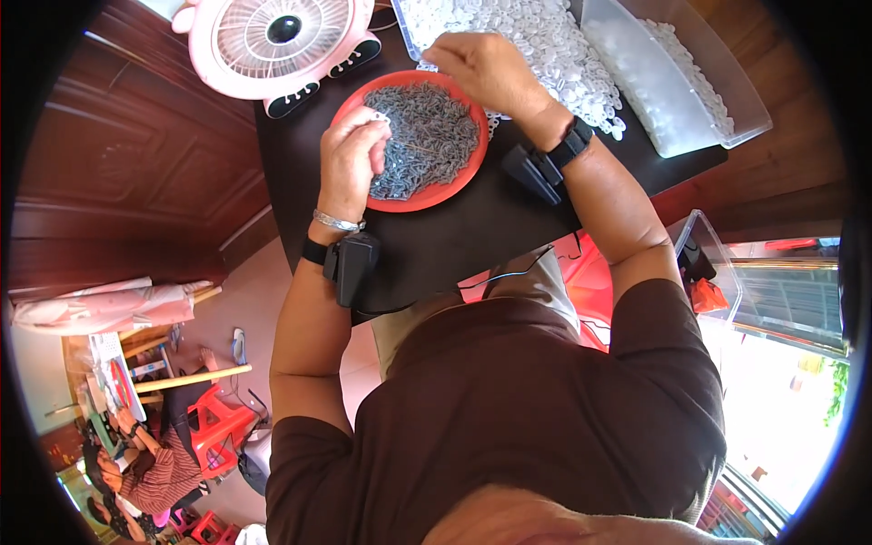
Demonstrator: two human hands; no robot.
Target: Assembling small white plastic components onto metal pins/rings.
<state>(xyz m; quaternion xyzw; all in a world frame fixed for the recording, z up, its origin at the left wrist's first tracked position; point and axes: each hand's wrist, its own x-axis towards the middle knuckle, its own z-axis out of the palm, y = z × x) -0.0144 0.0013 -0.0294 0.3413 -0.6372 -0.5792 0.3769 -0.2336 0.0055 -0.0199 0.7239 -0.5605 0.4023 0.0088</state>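
Note:
A round red tray (480,162) full of small grey metal pieces (427,145) sits on the dark table. Over its left side is my left hand (349,162), thumb and fingers pinched on a small white plastic piece (381,117). My right hand (495,76) is at the tray's far right rim, beside a heap of white ring-shaped plastic pieces (545,45). Its fingers are pressed together at the tips, and whatever they hold is too small to make out. Both wrists wear black strapped devices.
A pink fan (283,29) stands at the far left of the dark table (436,250). At the far right, a clear plastic bin (740,109) holds more white pieces. Red stools (218,427) and other people (150,468) are behind on the left.

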